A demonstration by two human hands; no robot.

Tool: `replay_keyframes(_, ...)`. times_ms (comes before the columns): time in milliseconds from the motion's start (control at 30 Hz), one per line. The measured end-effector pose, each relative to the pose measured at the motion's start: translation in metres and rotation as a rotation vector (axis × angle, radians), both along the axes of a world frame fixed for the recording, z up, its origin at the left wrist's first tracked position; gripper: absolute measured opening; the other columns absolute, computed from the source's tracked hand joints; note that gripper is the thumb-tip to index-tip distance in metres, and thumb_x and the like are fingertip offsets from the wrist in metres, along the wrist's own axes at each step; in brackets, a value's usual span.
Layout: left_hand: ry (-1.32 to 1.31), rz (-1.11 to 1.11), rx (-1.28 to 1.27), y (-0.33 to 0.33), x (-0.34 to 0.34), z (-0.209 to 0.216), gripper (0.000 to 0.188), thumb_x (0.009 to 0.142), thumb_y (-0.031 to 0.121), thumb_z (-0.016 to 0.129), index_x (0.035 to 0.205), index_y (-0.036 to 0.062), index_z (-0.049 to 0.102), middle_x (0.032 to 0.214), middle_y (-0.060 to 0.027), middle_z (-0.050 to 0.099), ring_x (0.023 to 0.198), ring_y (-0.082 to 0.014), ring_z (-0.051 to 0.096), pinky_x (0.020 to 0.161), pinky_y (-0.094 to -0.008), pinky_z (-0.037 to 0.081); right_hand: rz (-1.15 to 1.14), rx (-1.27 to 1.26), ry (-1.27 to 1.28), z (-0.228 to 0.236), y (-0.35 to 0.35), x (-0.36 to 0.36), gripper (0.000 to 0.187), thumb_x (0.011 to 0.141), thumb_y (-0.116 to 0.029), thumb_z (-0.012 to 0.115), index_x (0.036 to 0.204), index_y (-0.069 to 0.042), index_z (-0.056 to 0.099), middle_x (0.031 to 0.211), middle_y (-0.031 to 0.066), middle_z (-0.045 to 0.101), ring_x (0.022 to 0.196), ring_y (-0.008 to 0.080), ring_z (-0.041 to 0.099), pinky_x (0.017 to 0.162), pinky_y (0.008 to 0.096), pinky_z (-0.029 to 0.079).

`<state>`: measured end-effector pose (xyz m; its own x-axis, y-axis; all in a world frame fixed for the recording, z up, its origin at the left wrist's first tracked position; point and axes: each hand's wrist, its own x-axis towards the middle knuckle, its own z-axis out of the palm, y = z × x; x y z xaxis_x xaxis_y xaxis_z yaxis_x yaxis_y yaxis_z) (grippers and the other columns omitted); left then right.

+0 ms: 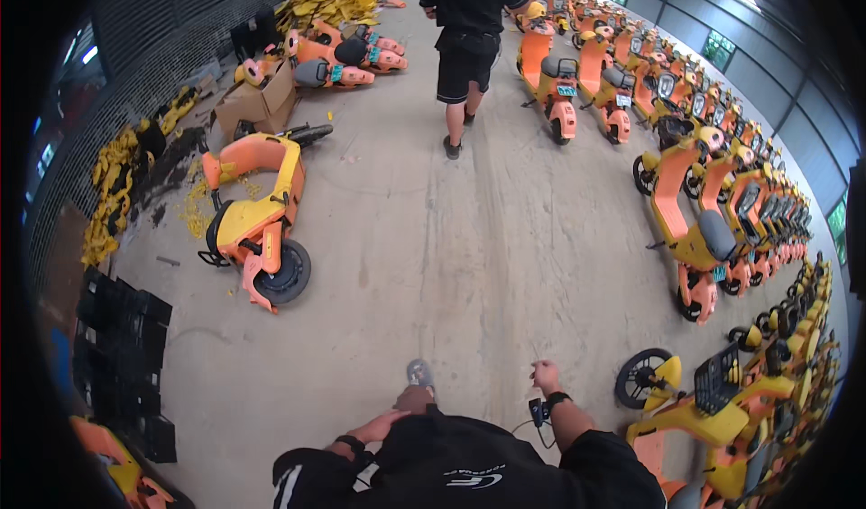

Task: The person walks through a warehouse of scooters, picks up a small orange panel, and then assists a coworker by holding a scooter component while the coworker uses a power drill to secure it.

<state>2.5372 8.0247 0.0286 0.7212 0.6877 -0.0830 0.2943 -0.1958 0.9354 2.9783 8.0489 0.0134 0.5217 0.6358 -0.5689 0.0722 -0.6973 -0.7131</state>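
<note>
My left hand (380, 428) hangs low beside my leg, its fingers stretched out and nothing in them. On that wrist sits a black band (350, 444). My right hand (545, 378) is swung forward over the concrete floor with its fingers curled in, and I see nothing held in it. A small black device (538, 411) with a cable is strapped at the right wrist. Neither hand touches a scooter; the closest to the right one is a yellow-and-orange scooter (713, 423) with a black basket (717, 380). One grey shoe (419, 371) shows ahead of my body.
Long rows of orange scooters (690, 216) line the right side. Another scooter (262, 216) lies tipped over at left, near a cardboard box (257, 99) and yellow parts (332, 4). Black boxes (122, 356) are stacked at lower left. A person in black (469, 49) walks ahead.
</note>
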Motion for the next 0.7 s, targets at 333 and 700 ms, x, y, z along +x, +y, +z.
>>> replay_keyframes(333,0.549,0.22,-0.268,0.278,-0.015,-0.028,0.02,0.072,0.021,0.049,0.08,0.0069,0.06,0.077,-0.0123,0.059,0.073,-0.0269,0.057,0.065,-0.0339,0.045,-0.854,0.068,0.314,0.01,0.192,0.072,0.021,0.074,-0.02,0.044,0.056,-0.015,0.034,0.041,-0.0015,0.026,0.032,0.0123,0.026,0.032,0.0264,0.02)
replay_keyframes(700,0.572,0.539,-0.53,0.548,-0.009,-0.092,0.02,0.072,0.019,0.046,0.069,0.0053,0.06,0.063,-0.0099,0.058,0.056,-0.0239,0.056,0.053,-0.035,0.045,-0.007,1.394,0.384,0.431,0.669,0.095,0.034,0.09,-0.022,0.027,0.116,-0.001,0.036,0.043,-0.0071,0.023,0.039,0.0031,0.02,0.042,0.0173,0.02)
